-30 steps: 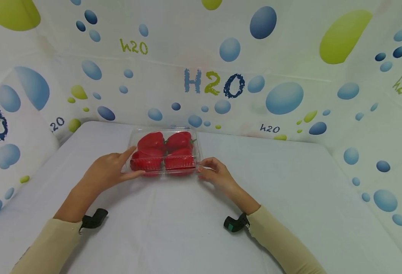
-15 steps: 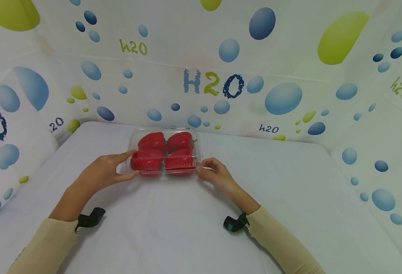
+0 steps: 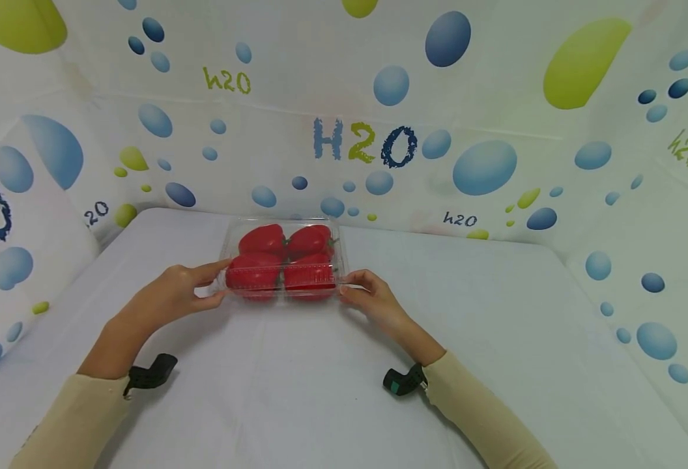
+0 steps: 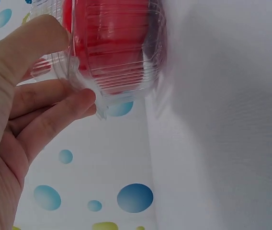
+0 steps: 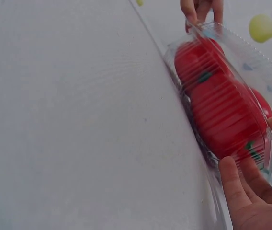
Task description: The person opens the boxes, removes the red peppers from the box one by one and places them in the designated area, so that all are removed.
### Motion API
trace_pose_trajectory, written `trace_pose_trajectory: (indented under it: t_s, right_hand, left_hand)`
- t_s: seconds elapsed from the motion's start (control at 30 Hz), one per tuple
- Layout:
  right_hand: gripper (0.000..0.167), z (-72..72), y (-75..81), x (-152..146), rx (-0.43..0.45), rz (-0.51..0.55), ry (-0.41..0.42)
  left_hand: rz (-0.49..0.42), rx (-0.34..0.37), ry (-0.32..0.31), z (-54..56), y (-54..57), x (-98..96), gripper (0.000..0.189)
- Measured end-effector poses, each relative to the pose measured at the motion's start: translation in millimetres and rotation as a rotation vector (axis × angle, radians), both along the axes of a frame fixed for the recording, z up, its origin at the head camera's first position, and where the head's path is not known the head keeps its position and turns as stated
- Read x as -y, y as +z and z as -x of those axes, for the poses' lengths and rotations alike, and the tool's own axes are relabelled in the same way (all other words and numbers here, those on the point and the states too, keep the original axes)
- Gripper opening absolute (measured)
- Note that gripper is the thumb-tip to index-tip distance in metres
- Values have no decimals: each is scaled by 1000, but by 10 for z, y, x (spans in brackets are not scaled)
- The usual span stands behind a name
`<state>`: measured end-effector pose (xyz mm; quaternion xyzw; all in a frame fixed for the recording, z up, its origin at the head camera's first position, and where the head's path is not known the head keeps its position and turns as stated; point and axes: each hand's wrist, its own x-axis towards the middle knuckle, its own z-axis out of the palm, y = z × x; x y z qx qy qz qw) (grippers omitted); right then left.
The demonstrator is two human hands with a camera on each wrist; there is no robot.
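A clear plastic clamshell box [image 3: 282, 295] with several red bell peppers [image 3: 254, 270] inside lies on the table in the head view. Its lid is down. My left hand [image 3: 174, 292] holds the box at its front left corner. In the left wrist view that hand [image 4: 35, 105] pinches the rim, thumb on one side and fingers on the other. At the front right corner, my right hand [image 3: 374, 301] grips the box's edge. The right wrist view shows this hand's fingertips [image 5: 228, 167] against the box, and green stems through the plastic.
White cloth covers the table [image 3: 297, 391]. Behind it and at both sides hangs a white curtain [image 3: 297, 85] printed with blue and green drops and H2O lettering. Black cameras [image 3: 153, 372] sit at both wrists, beside beige sleeves [image 3: 77, 417].
My left hand has drawn back to the left, its fingers coming closer together at the box's corner. The box has shifted very slightly right. My right hand stays in place.
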<state>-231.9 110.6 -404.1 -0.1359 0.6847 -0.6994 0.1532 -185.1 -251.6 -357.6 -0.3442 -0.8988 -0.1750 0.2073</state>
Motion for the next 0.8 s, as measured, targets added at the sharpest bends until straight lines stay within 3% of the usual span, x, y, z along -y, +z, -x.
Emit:
trace_pose_trajectory:
  t_s: [0.17, 0.43, 0.63, 0.8]
  right_hand:
    - [27, 4, -10, 3, -2, 1, 9]
    - [26, 13, -7, -2, -2, 7, 9]
    - [27, 24, -17, -18, 4, 2, 10]
    - [26, 20, -15, -12, 5, 19, 11]
  left_hand:
    - [-63, 49, -33, 4, -6, 25, 60]
    - [-82, 81, -20, -11, 10, 23, 56]
    - [-84, -7, -19, 21, -28, 51, 63]
    - [-111, -75, 28, 55, -77, 72, 66]
